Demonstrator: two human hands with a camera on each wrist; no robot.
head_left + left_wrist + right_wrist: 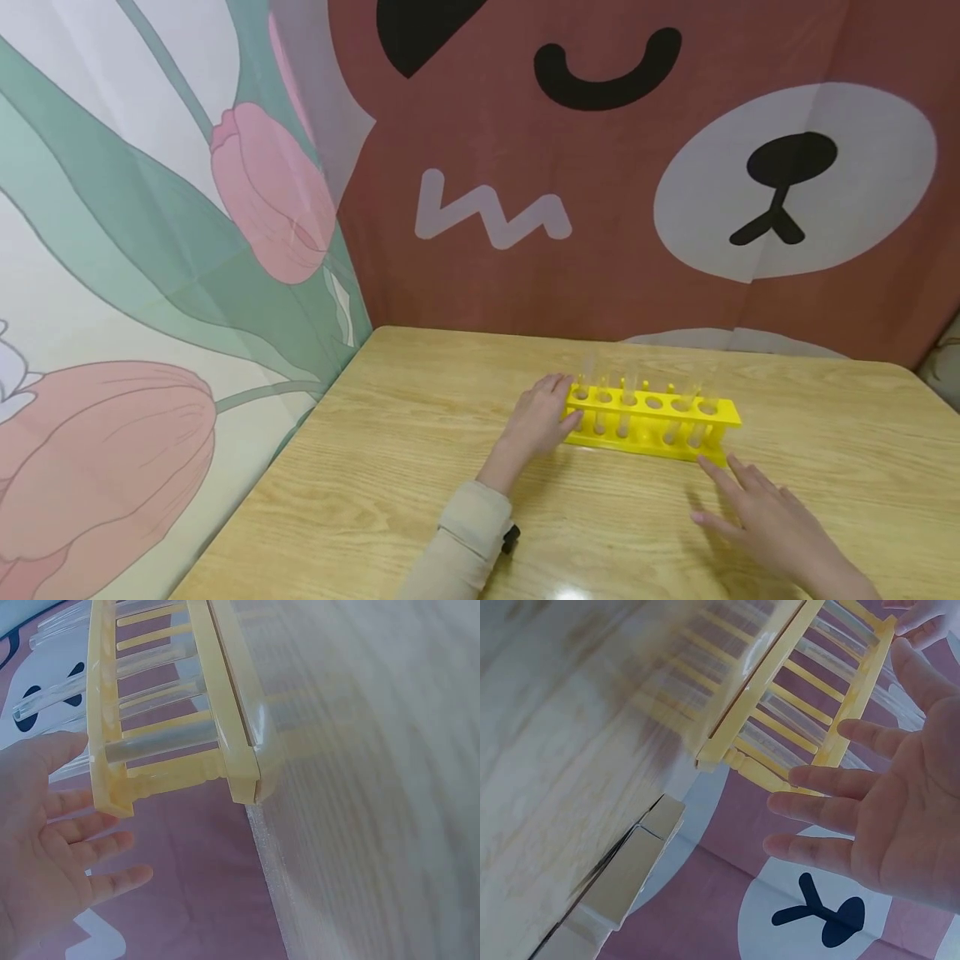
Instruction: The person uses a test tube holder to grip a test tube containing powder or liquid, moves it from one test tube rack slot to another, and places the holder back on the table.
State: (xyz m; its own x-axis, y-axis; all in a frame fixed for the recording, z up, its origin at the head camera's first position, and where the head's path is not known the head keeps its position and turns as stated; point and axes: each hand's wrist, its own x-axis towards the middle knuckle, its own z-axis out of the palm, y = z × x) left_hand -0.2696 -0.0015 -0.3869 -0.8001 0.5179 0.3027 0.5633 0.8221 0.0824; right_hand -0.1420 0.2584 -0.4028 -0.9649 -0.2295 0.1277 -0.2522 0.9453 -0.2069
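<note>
A yellow test tube rack (642, 408) stands upright on the table, with several clear test tubes (630, 385) in its holes. At the rack's left end is my left hand (536, 417). Its thumb (69, 748) comes right at the upper plate's edge in the left wrist view, while the other fingers extend loosely around the end. My right hand (768, 517) is near the front right corner with fingers spread and nothing held. In the right wrist view, its fingertips (847, 729) overlap the rack's upper plate.
Under the rack is a wood-grain table (360, 500) with a glossy surface. Behind it hangs a cloth backdrop with a brown bear face (615, 275). A cloth printed with tulips (273, 192) hangs along the left side.
</note>
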